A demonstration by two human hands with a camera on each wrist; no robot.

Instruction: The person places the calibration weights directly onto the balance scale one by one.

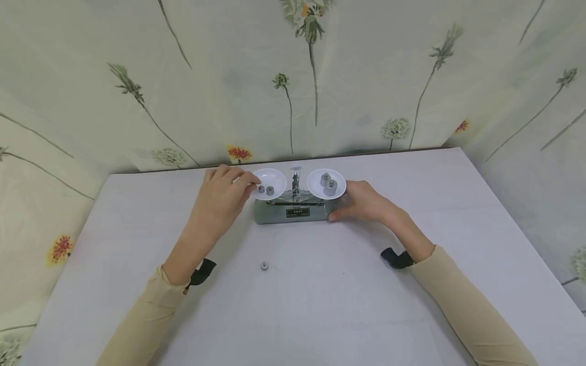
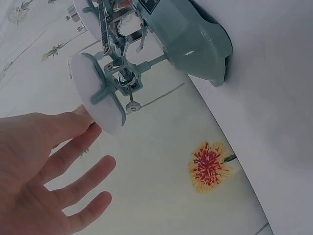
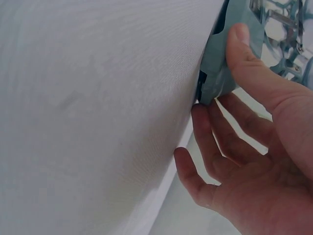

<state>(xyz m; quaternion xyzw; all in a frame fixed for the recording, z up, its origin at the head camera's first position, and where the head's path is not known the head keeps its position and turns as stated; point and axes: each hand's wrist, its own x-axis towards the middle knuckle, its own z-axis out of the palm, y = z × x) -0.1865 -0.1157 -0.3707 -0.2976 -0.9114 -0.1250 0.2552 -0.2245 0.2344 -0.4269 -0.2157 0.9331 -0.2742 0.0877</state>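
A green balance scale (image 1: 295, 211) with two white pans stands near the table's back edge. Thumb and index finger of my left hand (image 1: 224, 190) meet at the rim of the left pan (image 1: 271, 175), pinching a small metal weight (image 1: 261, 188); the pan hides the fingertips in the left wrist view. Beside it lies another weight (image 1: 270, 190). Two larger weights (image 1: 330, 187) stand on the right pan (image 1: 313, 190). My right hand (image 1: 363, 201) grips the base's right end, its thumb (image 3: 242, 41) on the front and other fingers curled at the end.
One loose metal weight (image 1: 264, 266) stands on the white table (image 1: 311, 305), in front of the scale. A flower-patterned cloth (image 1: 256, 76) hangs right behind the table's back edge. Black straps (image 1: 396, 258) sit at both wrists.
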